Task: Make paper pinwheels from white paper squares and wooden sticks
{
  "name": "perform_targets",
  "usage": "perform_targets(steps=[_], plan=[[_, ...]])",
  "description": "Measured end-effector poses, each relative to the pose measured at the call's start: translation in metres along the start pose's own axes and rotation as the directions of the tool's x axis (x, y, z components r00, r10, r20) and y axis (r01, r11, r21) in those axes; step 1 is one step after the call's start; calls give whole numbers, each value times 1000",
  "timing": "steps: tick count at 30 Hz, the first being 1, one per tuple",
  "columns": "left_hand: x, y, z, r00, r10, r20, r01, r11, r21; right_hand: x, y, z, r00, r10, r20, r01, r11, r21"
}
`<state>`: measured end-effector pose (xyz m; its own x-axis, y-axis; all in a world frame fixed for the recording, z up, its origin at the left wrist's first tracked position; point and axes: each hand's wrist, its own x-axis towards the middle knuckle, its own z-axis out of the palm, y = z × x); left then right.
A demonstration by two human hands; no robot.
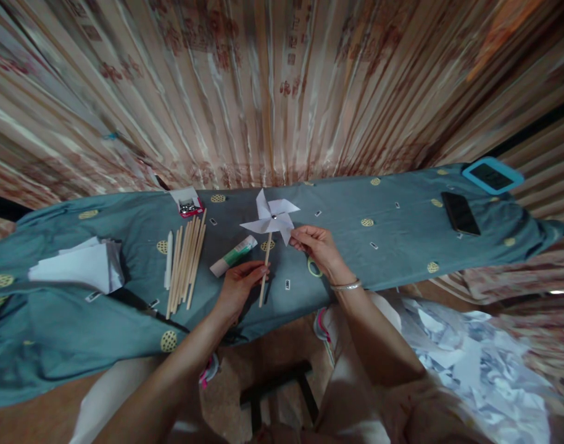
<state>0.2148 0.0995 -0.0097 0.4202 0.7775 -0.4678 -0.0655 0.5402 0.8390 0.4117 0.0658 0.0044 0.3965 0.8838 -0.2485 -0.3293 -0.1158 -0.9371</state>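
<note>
A white paper pinwheel (271, 219) with a metal pin at its centre sits on top of a thin wooden stick (265, 271). My left hand (242, 285) pinches that stick near its lower half and holds it upright above the blue-grey cloth. My right hand (316, 246), with a bracelet at the wrist, pinches the pinwheel's lower right blade with its fingertips. A green and white glue tube (233, 256) lies just left of the stick.
A bundle of wooden sticks (186, 262) and a white pen lie to the left, near a small box of pins (188, 203) and a paper stack (81, 265). A phone (460, 213) and a blue-framed tablet (492, 176) lie far right. Paper scraps (471, 364) cover the floor.
</note>
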Motion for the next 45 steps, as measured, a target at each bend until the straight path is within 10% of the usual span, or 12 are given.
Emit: perform_targets(steps=[26,35,45], plan=[[1,-2,-1,1000,9,-5,-9,1000,20,-15,-6,1,961,56,269,-43,998,-56],[-2,1,-1,999,-16,42,16,1000,11,4,-21,-32,985,-91,-144,116,978,176],[-4,-3,-1,991,-67,118,61,997,52,5,-17,-18,999,2,-33,3,987,158]])
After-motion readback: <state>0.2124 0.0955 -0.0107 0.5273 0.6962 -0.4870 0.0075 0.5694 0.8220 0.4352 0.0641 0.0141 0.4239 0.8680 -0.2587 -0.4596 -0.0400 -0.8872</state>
